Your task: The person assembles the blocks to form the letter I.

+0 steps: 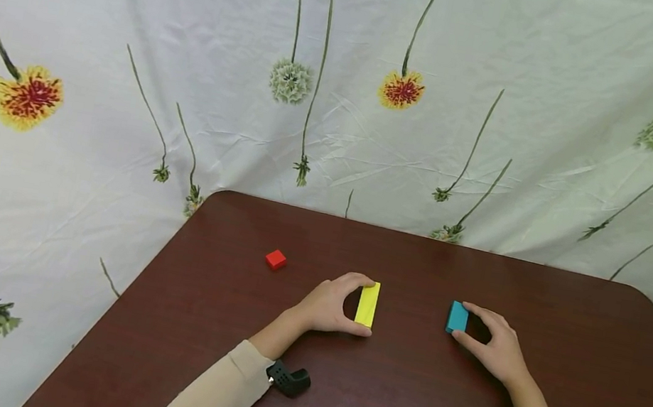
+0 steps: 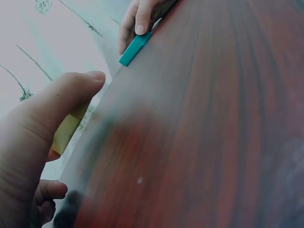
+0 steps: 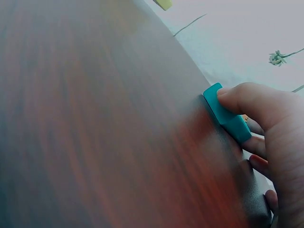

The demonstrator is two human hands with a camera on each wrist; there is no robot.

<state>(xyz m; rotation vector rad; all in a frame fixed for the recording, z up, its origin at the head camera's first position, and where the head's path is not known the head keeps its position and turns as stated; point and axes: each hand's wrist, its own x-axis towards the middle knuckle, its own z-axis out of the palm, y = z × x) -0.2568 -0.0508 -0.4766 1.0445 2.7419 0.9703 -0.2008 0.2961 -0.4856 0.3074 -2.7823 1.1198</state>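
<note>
My left hand (image 1: 331, 307) pinches a yellow rectangular block (image 1: 367, 304) by its two ends, thumb at the near end and fingers at the far end. In the left wrist view the yellow block (image 2: 70, 127) shows behind the thumb, partly hidden by it. To the right, my right hand (image 1: 497, 346) grips a blue rectangular block (image 1: 458, 318) between thumb and fingers. The right wrist view shows this blue block (image 3: 227, 114) low at the tabletop, the thumb across its near face. A small red block (image 1: 275, 260) lies on the table, left of and beyond the left hand.
The dark reddish-brown table (image 1: 384, 400) has rounded far corners. Behind it hangs a pale cloth (image 1: 339, 126) printed with flowers, reaching down to the far edge. A black band sits on each wrist, below the beige sleeves (image 1: 219, 394).
</note>
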